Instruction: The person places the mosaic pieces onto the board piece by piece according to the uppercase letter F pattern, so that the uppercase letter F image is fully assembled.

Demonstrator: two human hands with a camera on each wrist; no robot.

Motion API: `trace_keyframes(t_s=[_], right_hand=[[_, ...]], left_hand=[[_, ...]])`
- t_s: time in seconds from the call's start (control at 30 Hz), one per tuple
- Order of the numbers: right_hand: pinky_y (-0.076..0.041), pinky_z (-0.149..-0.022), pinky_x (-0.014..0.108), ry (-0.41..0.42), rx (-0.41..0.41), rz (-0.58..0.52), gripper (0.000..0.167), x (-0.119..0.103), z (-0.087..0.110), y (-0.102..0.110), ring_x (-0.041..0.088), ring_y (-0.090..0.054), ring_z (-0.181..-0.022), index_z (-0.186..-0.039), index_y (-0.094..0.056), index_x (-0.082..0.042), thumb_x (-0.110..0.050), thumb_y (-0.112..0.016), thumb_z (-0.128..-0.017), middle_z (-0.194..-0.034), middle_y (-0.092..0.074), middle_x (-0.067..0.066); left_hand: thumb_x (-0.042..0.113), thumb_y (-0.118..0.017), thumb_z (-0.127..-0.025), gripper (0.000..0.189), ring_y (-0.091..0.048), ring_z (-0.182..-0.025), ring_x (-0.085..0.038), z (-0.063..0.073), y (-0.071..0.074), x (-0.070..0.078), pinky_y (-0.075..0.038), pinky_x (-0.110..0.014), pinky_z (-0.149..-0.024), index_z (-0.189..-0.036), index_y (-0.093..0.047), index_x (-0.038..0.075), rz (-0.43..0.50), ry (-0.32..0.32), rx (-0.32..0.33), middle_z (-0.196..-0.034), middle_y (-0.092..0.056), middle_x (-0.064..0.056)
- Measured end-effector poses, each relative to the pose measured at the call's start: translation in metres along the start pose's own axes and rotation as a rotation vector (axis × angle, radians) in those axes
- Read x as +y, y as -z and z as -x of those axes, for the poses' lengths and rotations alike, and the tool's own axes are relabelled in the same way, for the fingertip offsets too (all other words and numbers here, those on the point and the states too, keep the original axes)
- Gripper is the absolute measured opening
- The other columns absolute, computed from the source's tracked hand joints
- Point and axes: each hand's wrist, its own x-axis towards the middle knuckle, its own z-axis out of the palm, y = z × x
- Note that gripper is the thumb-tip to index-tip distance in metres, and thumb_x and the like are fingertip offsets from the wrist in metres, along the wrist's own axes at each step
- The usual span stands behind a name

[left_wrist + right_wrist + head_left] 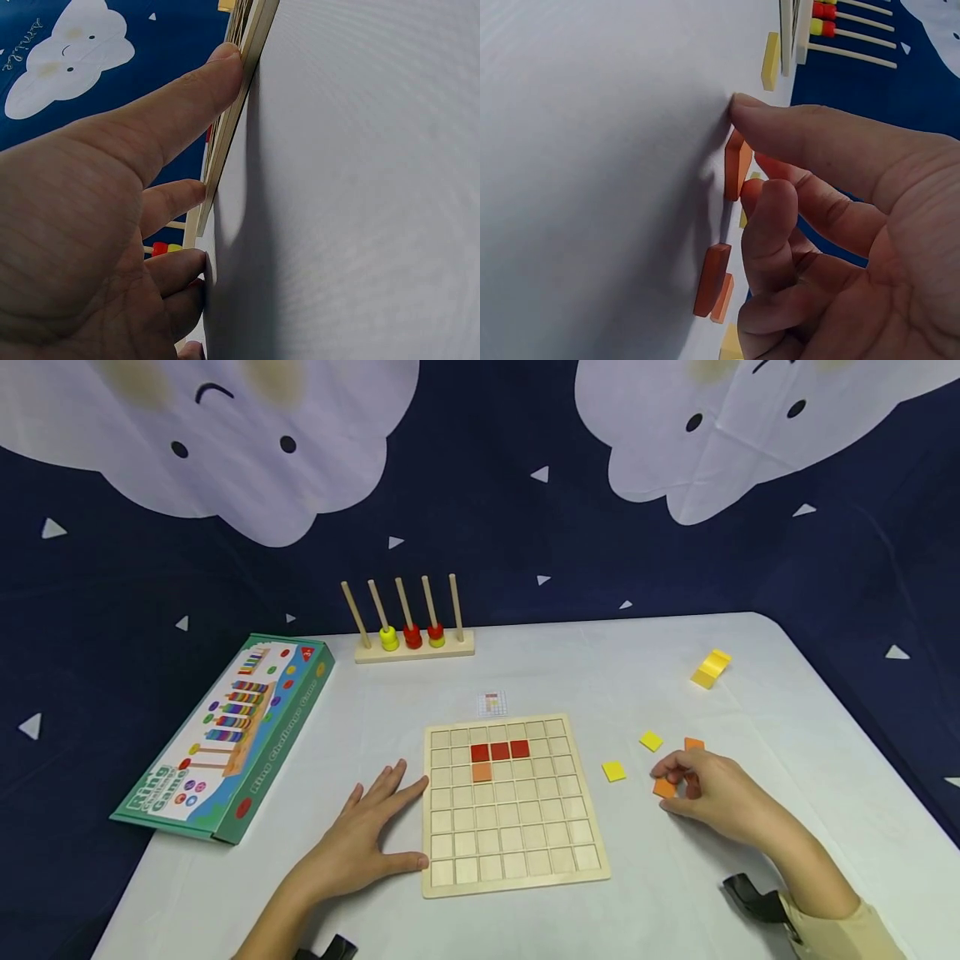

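Fingers spread, my left hand (357,842) rests at the left edge of a wooden grid board (450,891), with thumb and index fingertips against its side. Three red square tiles (499,751) sit in a row on the board, and one orange tile (482,772) lies below the leftmost. To the right of the board, my right hand (716,793) pinches a loose orange tile (736,166) low over the white table, between thumb and fingertips. Another orange tile (694,744) lies just behind that hand. Two yellow tiles (614,771) lie between it and the board.
A small printed pattern card (492,703) lies behind the board. Farther back stands a peg rack (364,655) with red and yellow beads. A green game box (247,743) lies at the left. Yellow tiles (711,668) are grouped at the back right.
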Motion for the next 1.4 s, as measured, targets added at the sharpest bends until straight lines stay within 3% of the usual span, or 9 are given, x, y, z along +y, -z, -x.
trace_keyframes(t_s=[0.6,0.87,1.1,1.4], right_hand=[[-0.041,-0.062,0.023,0.008,0.007,0.006,0.031,0.000,-0.006,-0.001,0.003,-0.046,-0.069,-0.112,-0.077,-0.013,-0.009,-0.090,-0.083,-0.095,-0.064,-0.004],[-0.045,-0.069,0.021,-0.039,0.033,0.014,0.035,0.010,-0.001,0.005,0.005,-0.051,-0.080,-0.112,-0.077,-0.011,-0.017,-0.093,-0.082,-0.096,-0.065,-0.003],[-0.041,-0.065,0.022,-0.084,0.030,0.016,0.027,0.015,0.000,0.005,0.002,-0.048,-0.074,-0.107,-0.078,-0.010,-0.021,-0.091,-0.086,-0.090,-0.064,-0.004],[-0.040,-0.064,0.022,-0.084,0.052,0.000,0.025,0.014,-0.002,0.000,0.001,-0.047,-0.072,-0.106,-0.079,-0.012,-0.023,-0.091,-0.087,-0.087,-0.064,-0.006]], left_hand=[[0.061,-0.090,-0.077,0.101,-0.021,-0.167,-0.043,0.002,-0.001,-0.002,-0.011,-0.077,-0.128,-0.163,-0.050,0.026,-0.005,-0.009,0.002,-0.178,-0.027,-0.014],[0.061,-0.090,-0.077,0.101,-0.021,-0.166,-0.042,0.000,-0.001,-0.002,-0.012,-0.076,-0.128,-0.163,-0.049,0.027,-0.018,-0.008,0.004,-0.178,-0.027,-0.014],[0.061,-0.090,-0.077,0.101,-0.020,-0.167,-0.041,-0.001,-0.002,-0.003,-0.011,-0.076,-0.129,-0.163,-0.049,0.028,-0.017,-0.004,0.001,-0.179,-0.026,-0.013],[0.061,-0.090,-0.077,0.101,-0.021,-0.167,-0.042,0.000,-0.002,-0.003,-0.012,-0.077,-0.128,-0.163,-0.049,0.027,-0.012,-0.012,0.007,-0.179,-0.026,-0.014]])
